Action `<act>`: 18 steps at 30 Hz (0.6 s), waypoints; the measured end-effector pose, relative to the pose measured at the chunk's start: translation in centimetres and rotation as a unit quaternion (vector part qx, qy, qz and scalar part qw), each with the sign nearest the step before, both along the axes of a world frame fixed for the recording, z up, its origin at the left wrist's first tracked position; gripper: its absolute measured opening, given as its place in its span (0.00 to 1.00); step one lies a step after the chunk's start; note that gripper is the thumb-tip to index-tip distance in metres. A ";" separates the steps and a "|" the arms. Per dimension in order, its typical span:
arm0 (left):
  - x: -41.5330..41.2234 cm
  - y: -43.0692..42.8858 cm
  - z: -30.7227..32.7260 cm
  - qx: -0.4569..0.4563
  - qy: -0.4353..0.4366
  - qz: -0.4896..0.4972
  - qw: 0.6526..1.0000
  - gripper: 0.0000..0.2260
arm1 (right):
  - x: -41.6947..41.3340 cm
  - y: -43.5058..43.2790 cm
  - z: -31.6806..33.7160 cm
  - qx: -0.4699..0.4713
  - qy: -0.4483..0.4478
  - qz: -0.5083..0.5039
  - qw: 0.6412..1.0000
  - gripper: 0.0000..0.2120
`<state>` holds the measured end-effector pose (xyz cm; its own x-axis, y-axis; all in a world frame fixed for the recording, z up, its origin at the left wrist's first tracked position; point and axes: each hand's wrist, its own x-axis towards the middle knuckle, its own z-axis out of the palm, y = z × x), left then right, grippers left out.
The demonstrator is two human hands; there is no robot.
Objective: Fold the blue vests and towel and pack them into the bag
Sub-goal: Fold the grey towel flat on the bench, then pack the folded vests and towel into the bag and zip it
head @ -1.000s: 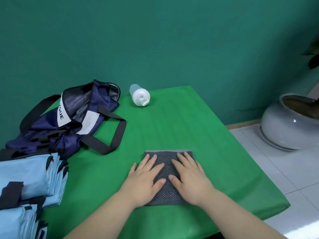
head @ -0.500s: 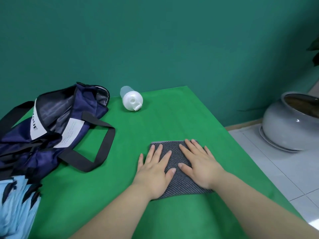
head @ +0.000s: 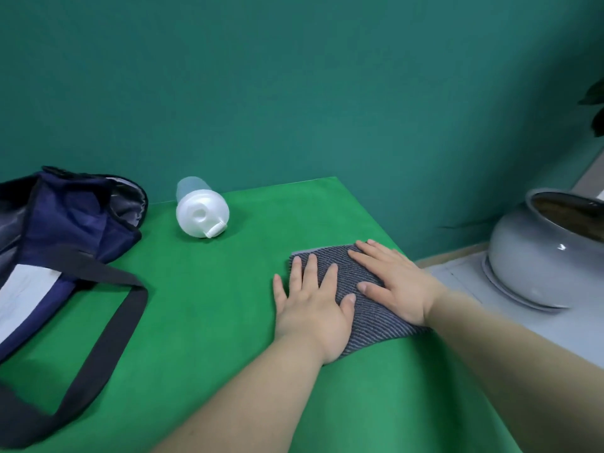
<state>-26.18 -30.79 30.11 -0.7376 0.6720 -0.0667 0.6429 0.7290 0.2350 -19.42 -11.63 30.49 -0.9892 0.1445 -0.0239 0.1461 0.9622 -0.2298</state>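
As both hands [head: 312, 310] [head: 397, 284] cover towel [head: 376, 318], bag [head: 75, 217] cropped left

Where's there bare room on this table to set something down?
Widest bare patch: green table between the strap and the left hand. Smaller one between bottle and towel. Crowded: left with the bag, and the right edge, where the right hand presses the towel.

We see two bare hands: left hand [head: 310, 310], right hand [head: 398, 282]. Nails [head: 364, 287] short, plain. We note left forearm [head: 248, 403] bare up to frame edge at 6 o'clock, right forearm [head: 510, 354] bare up to 4 o'clock edge.
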 end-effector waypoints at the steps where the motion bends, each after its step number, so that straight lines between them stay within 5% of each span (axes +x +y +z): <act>1: -0.2 0.6 -0.1 0.004 0.003 0.004 1.000 0.29 | -0.4 0.7 -0.1 0.002 0.002 0.004 1.000 0.40; 8: -1.2 2.1 -0.2 -0.017 0.009 0.003 1.000 0.29 | -1.4 1.7 0.1 0.045 -0.021 0.013 0.999 0.40; 14: -1.2 0.3 1.0 -0.033 -0.045 -0.020 0.998 0.31 | -1.4 -0.2 4.6 0.267 -0.176 0.002 0.948 0.44; 18: -0.9 -5.2 2.7 -0.056 -0.067 -0.033 0.996 0.33 | -0.1 -2.7 6.1 0.234 -0.171 -0.019 0.957 0.35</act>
<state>-27.05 -35.97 32.80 -0.6712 0.7016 -0.2393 0.6589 0.7126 0.2409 -19.50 -14.32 36.62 -0.9292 0.2537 -0.2688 0.1723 0.9407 0.2924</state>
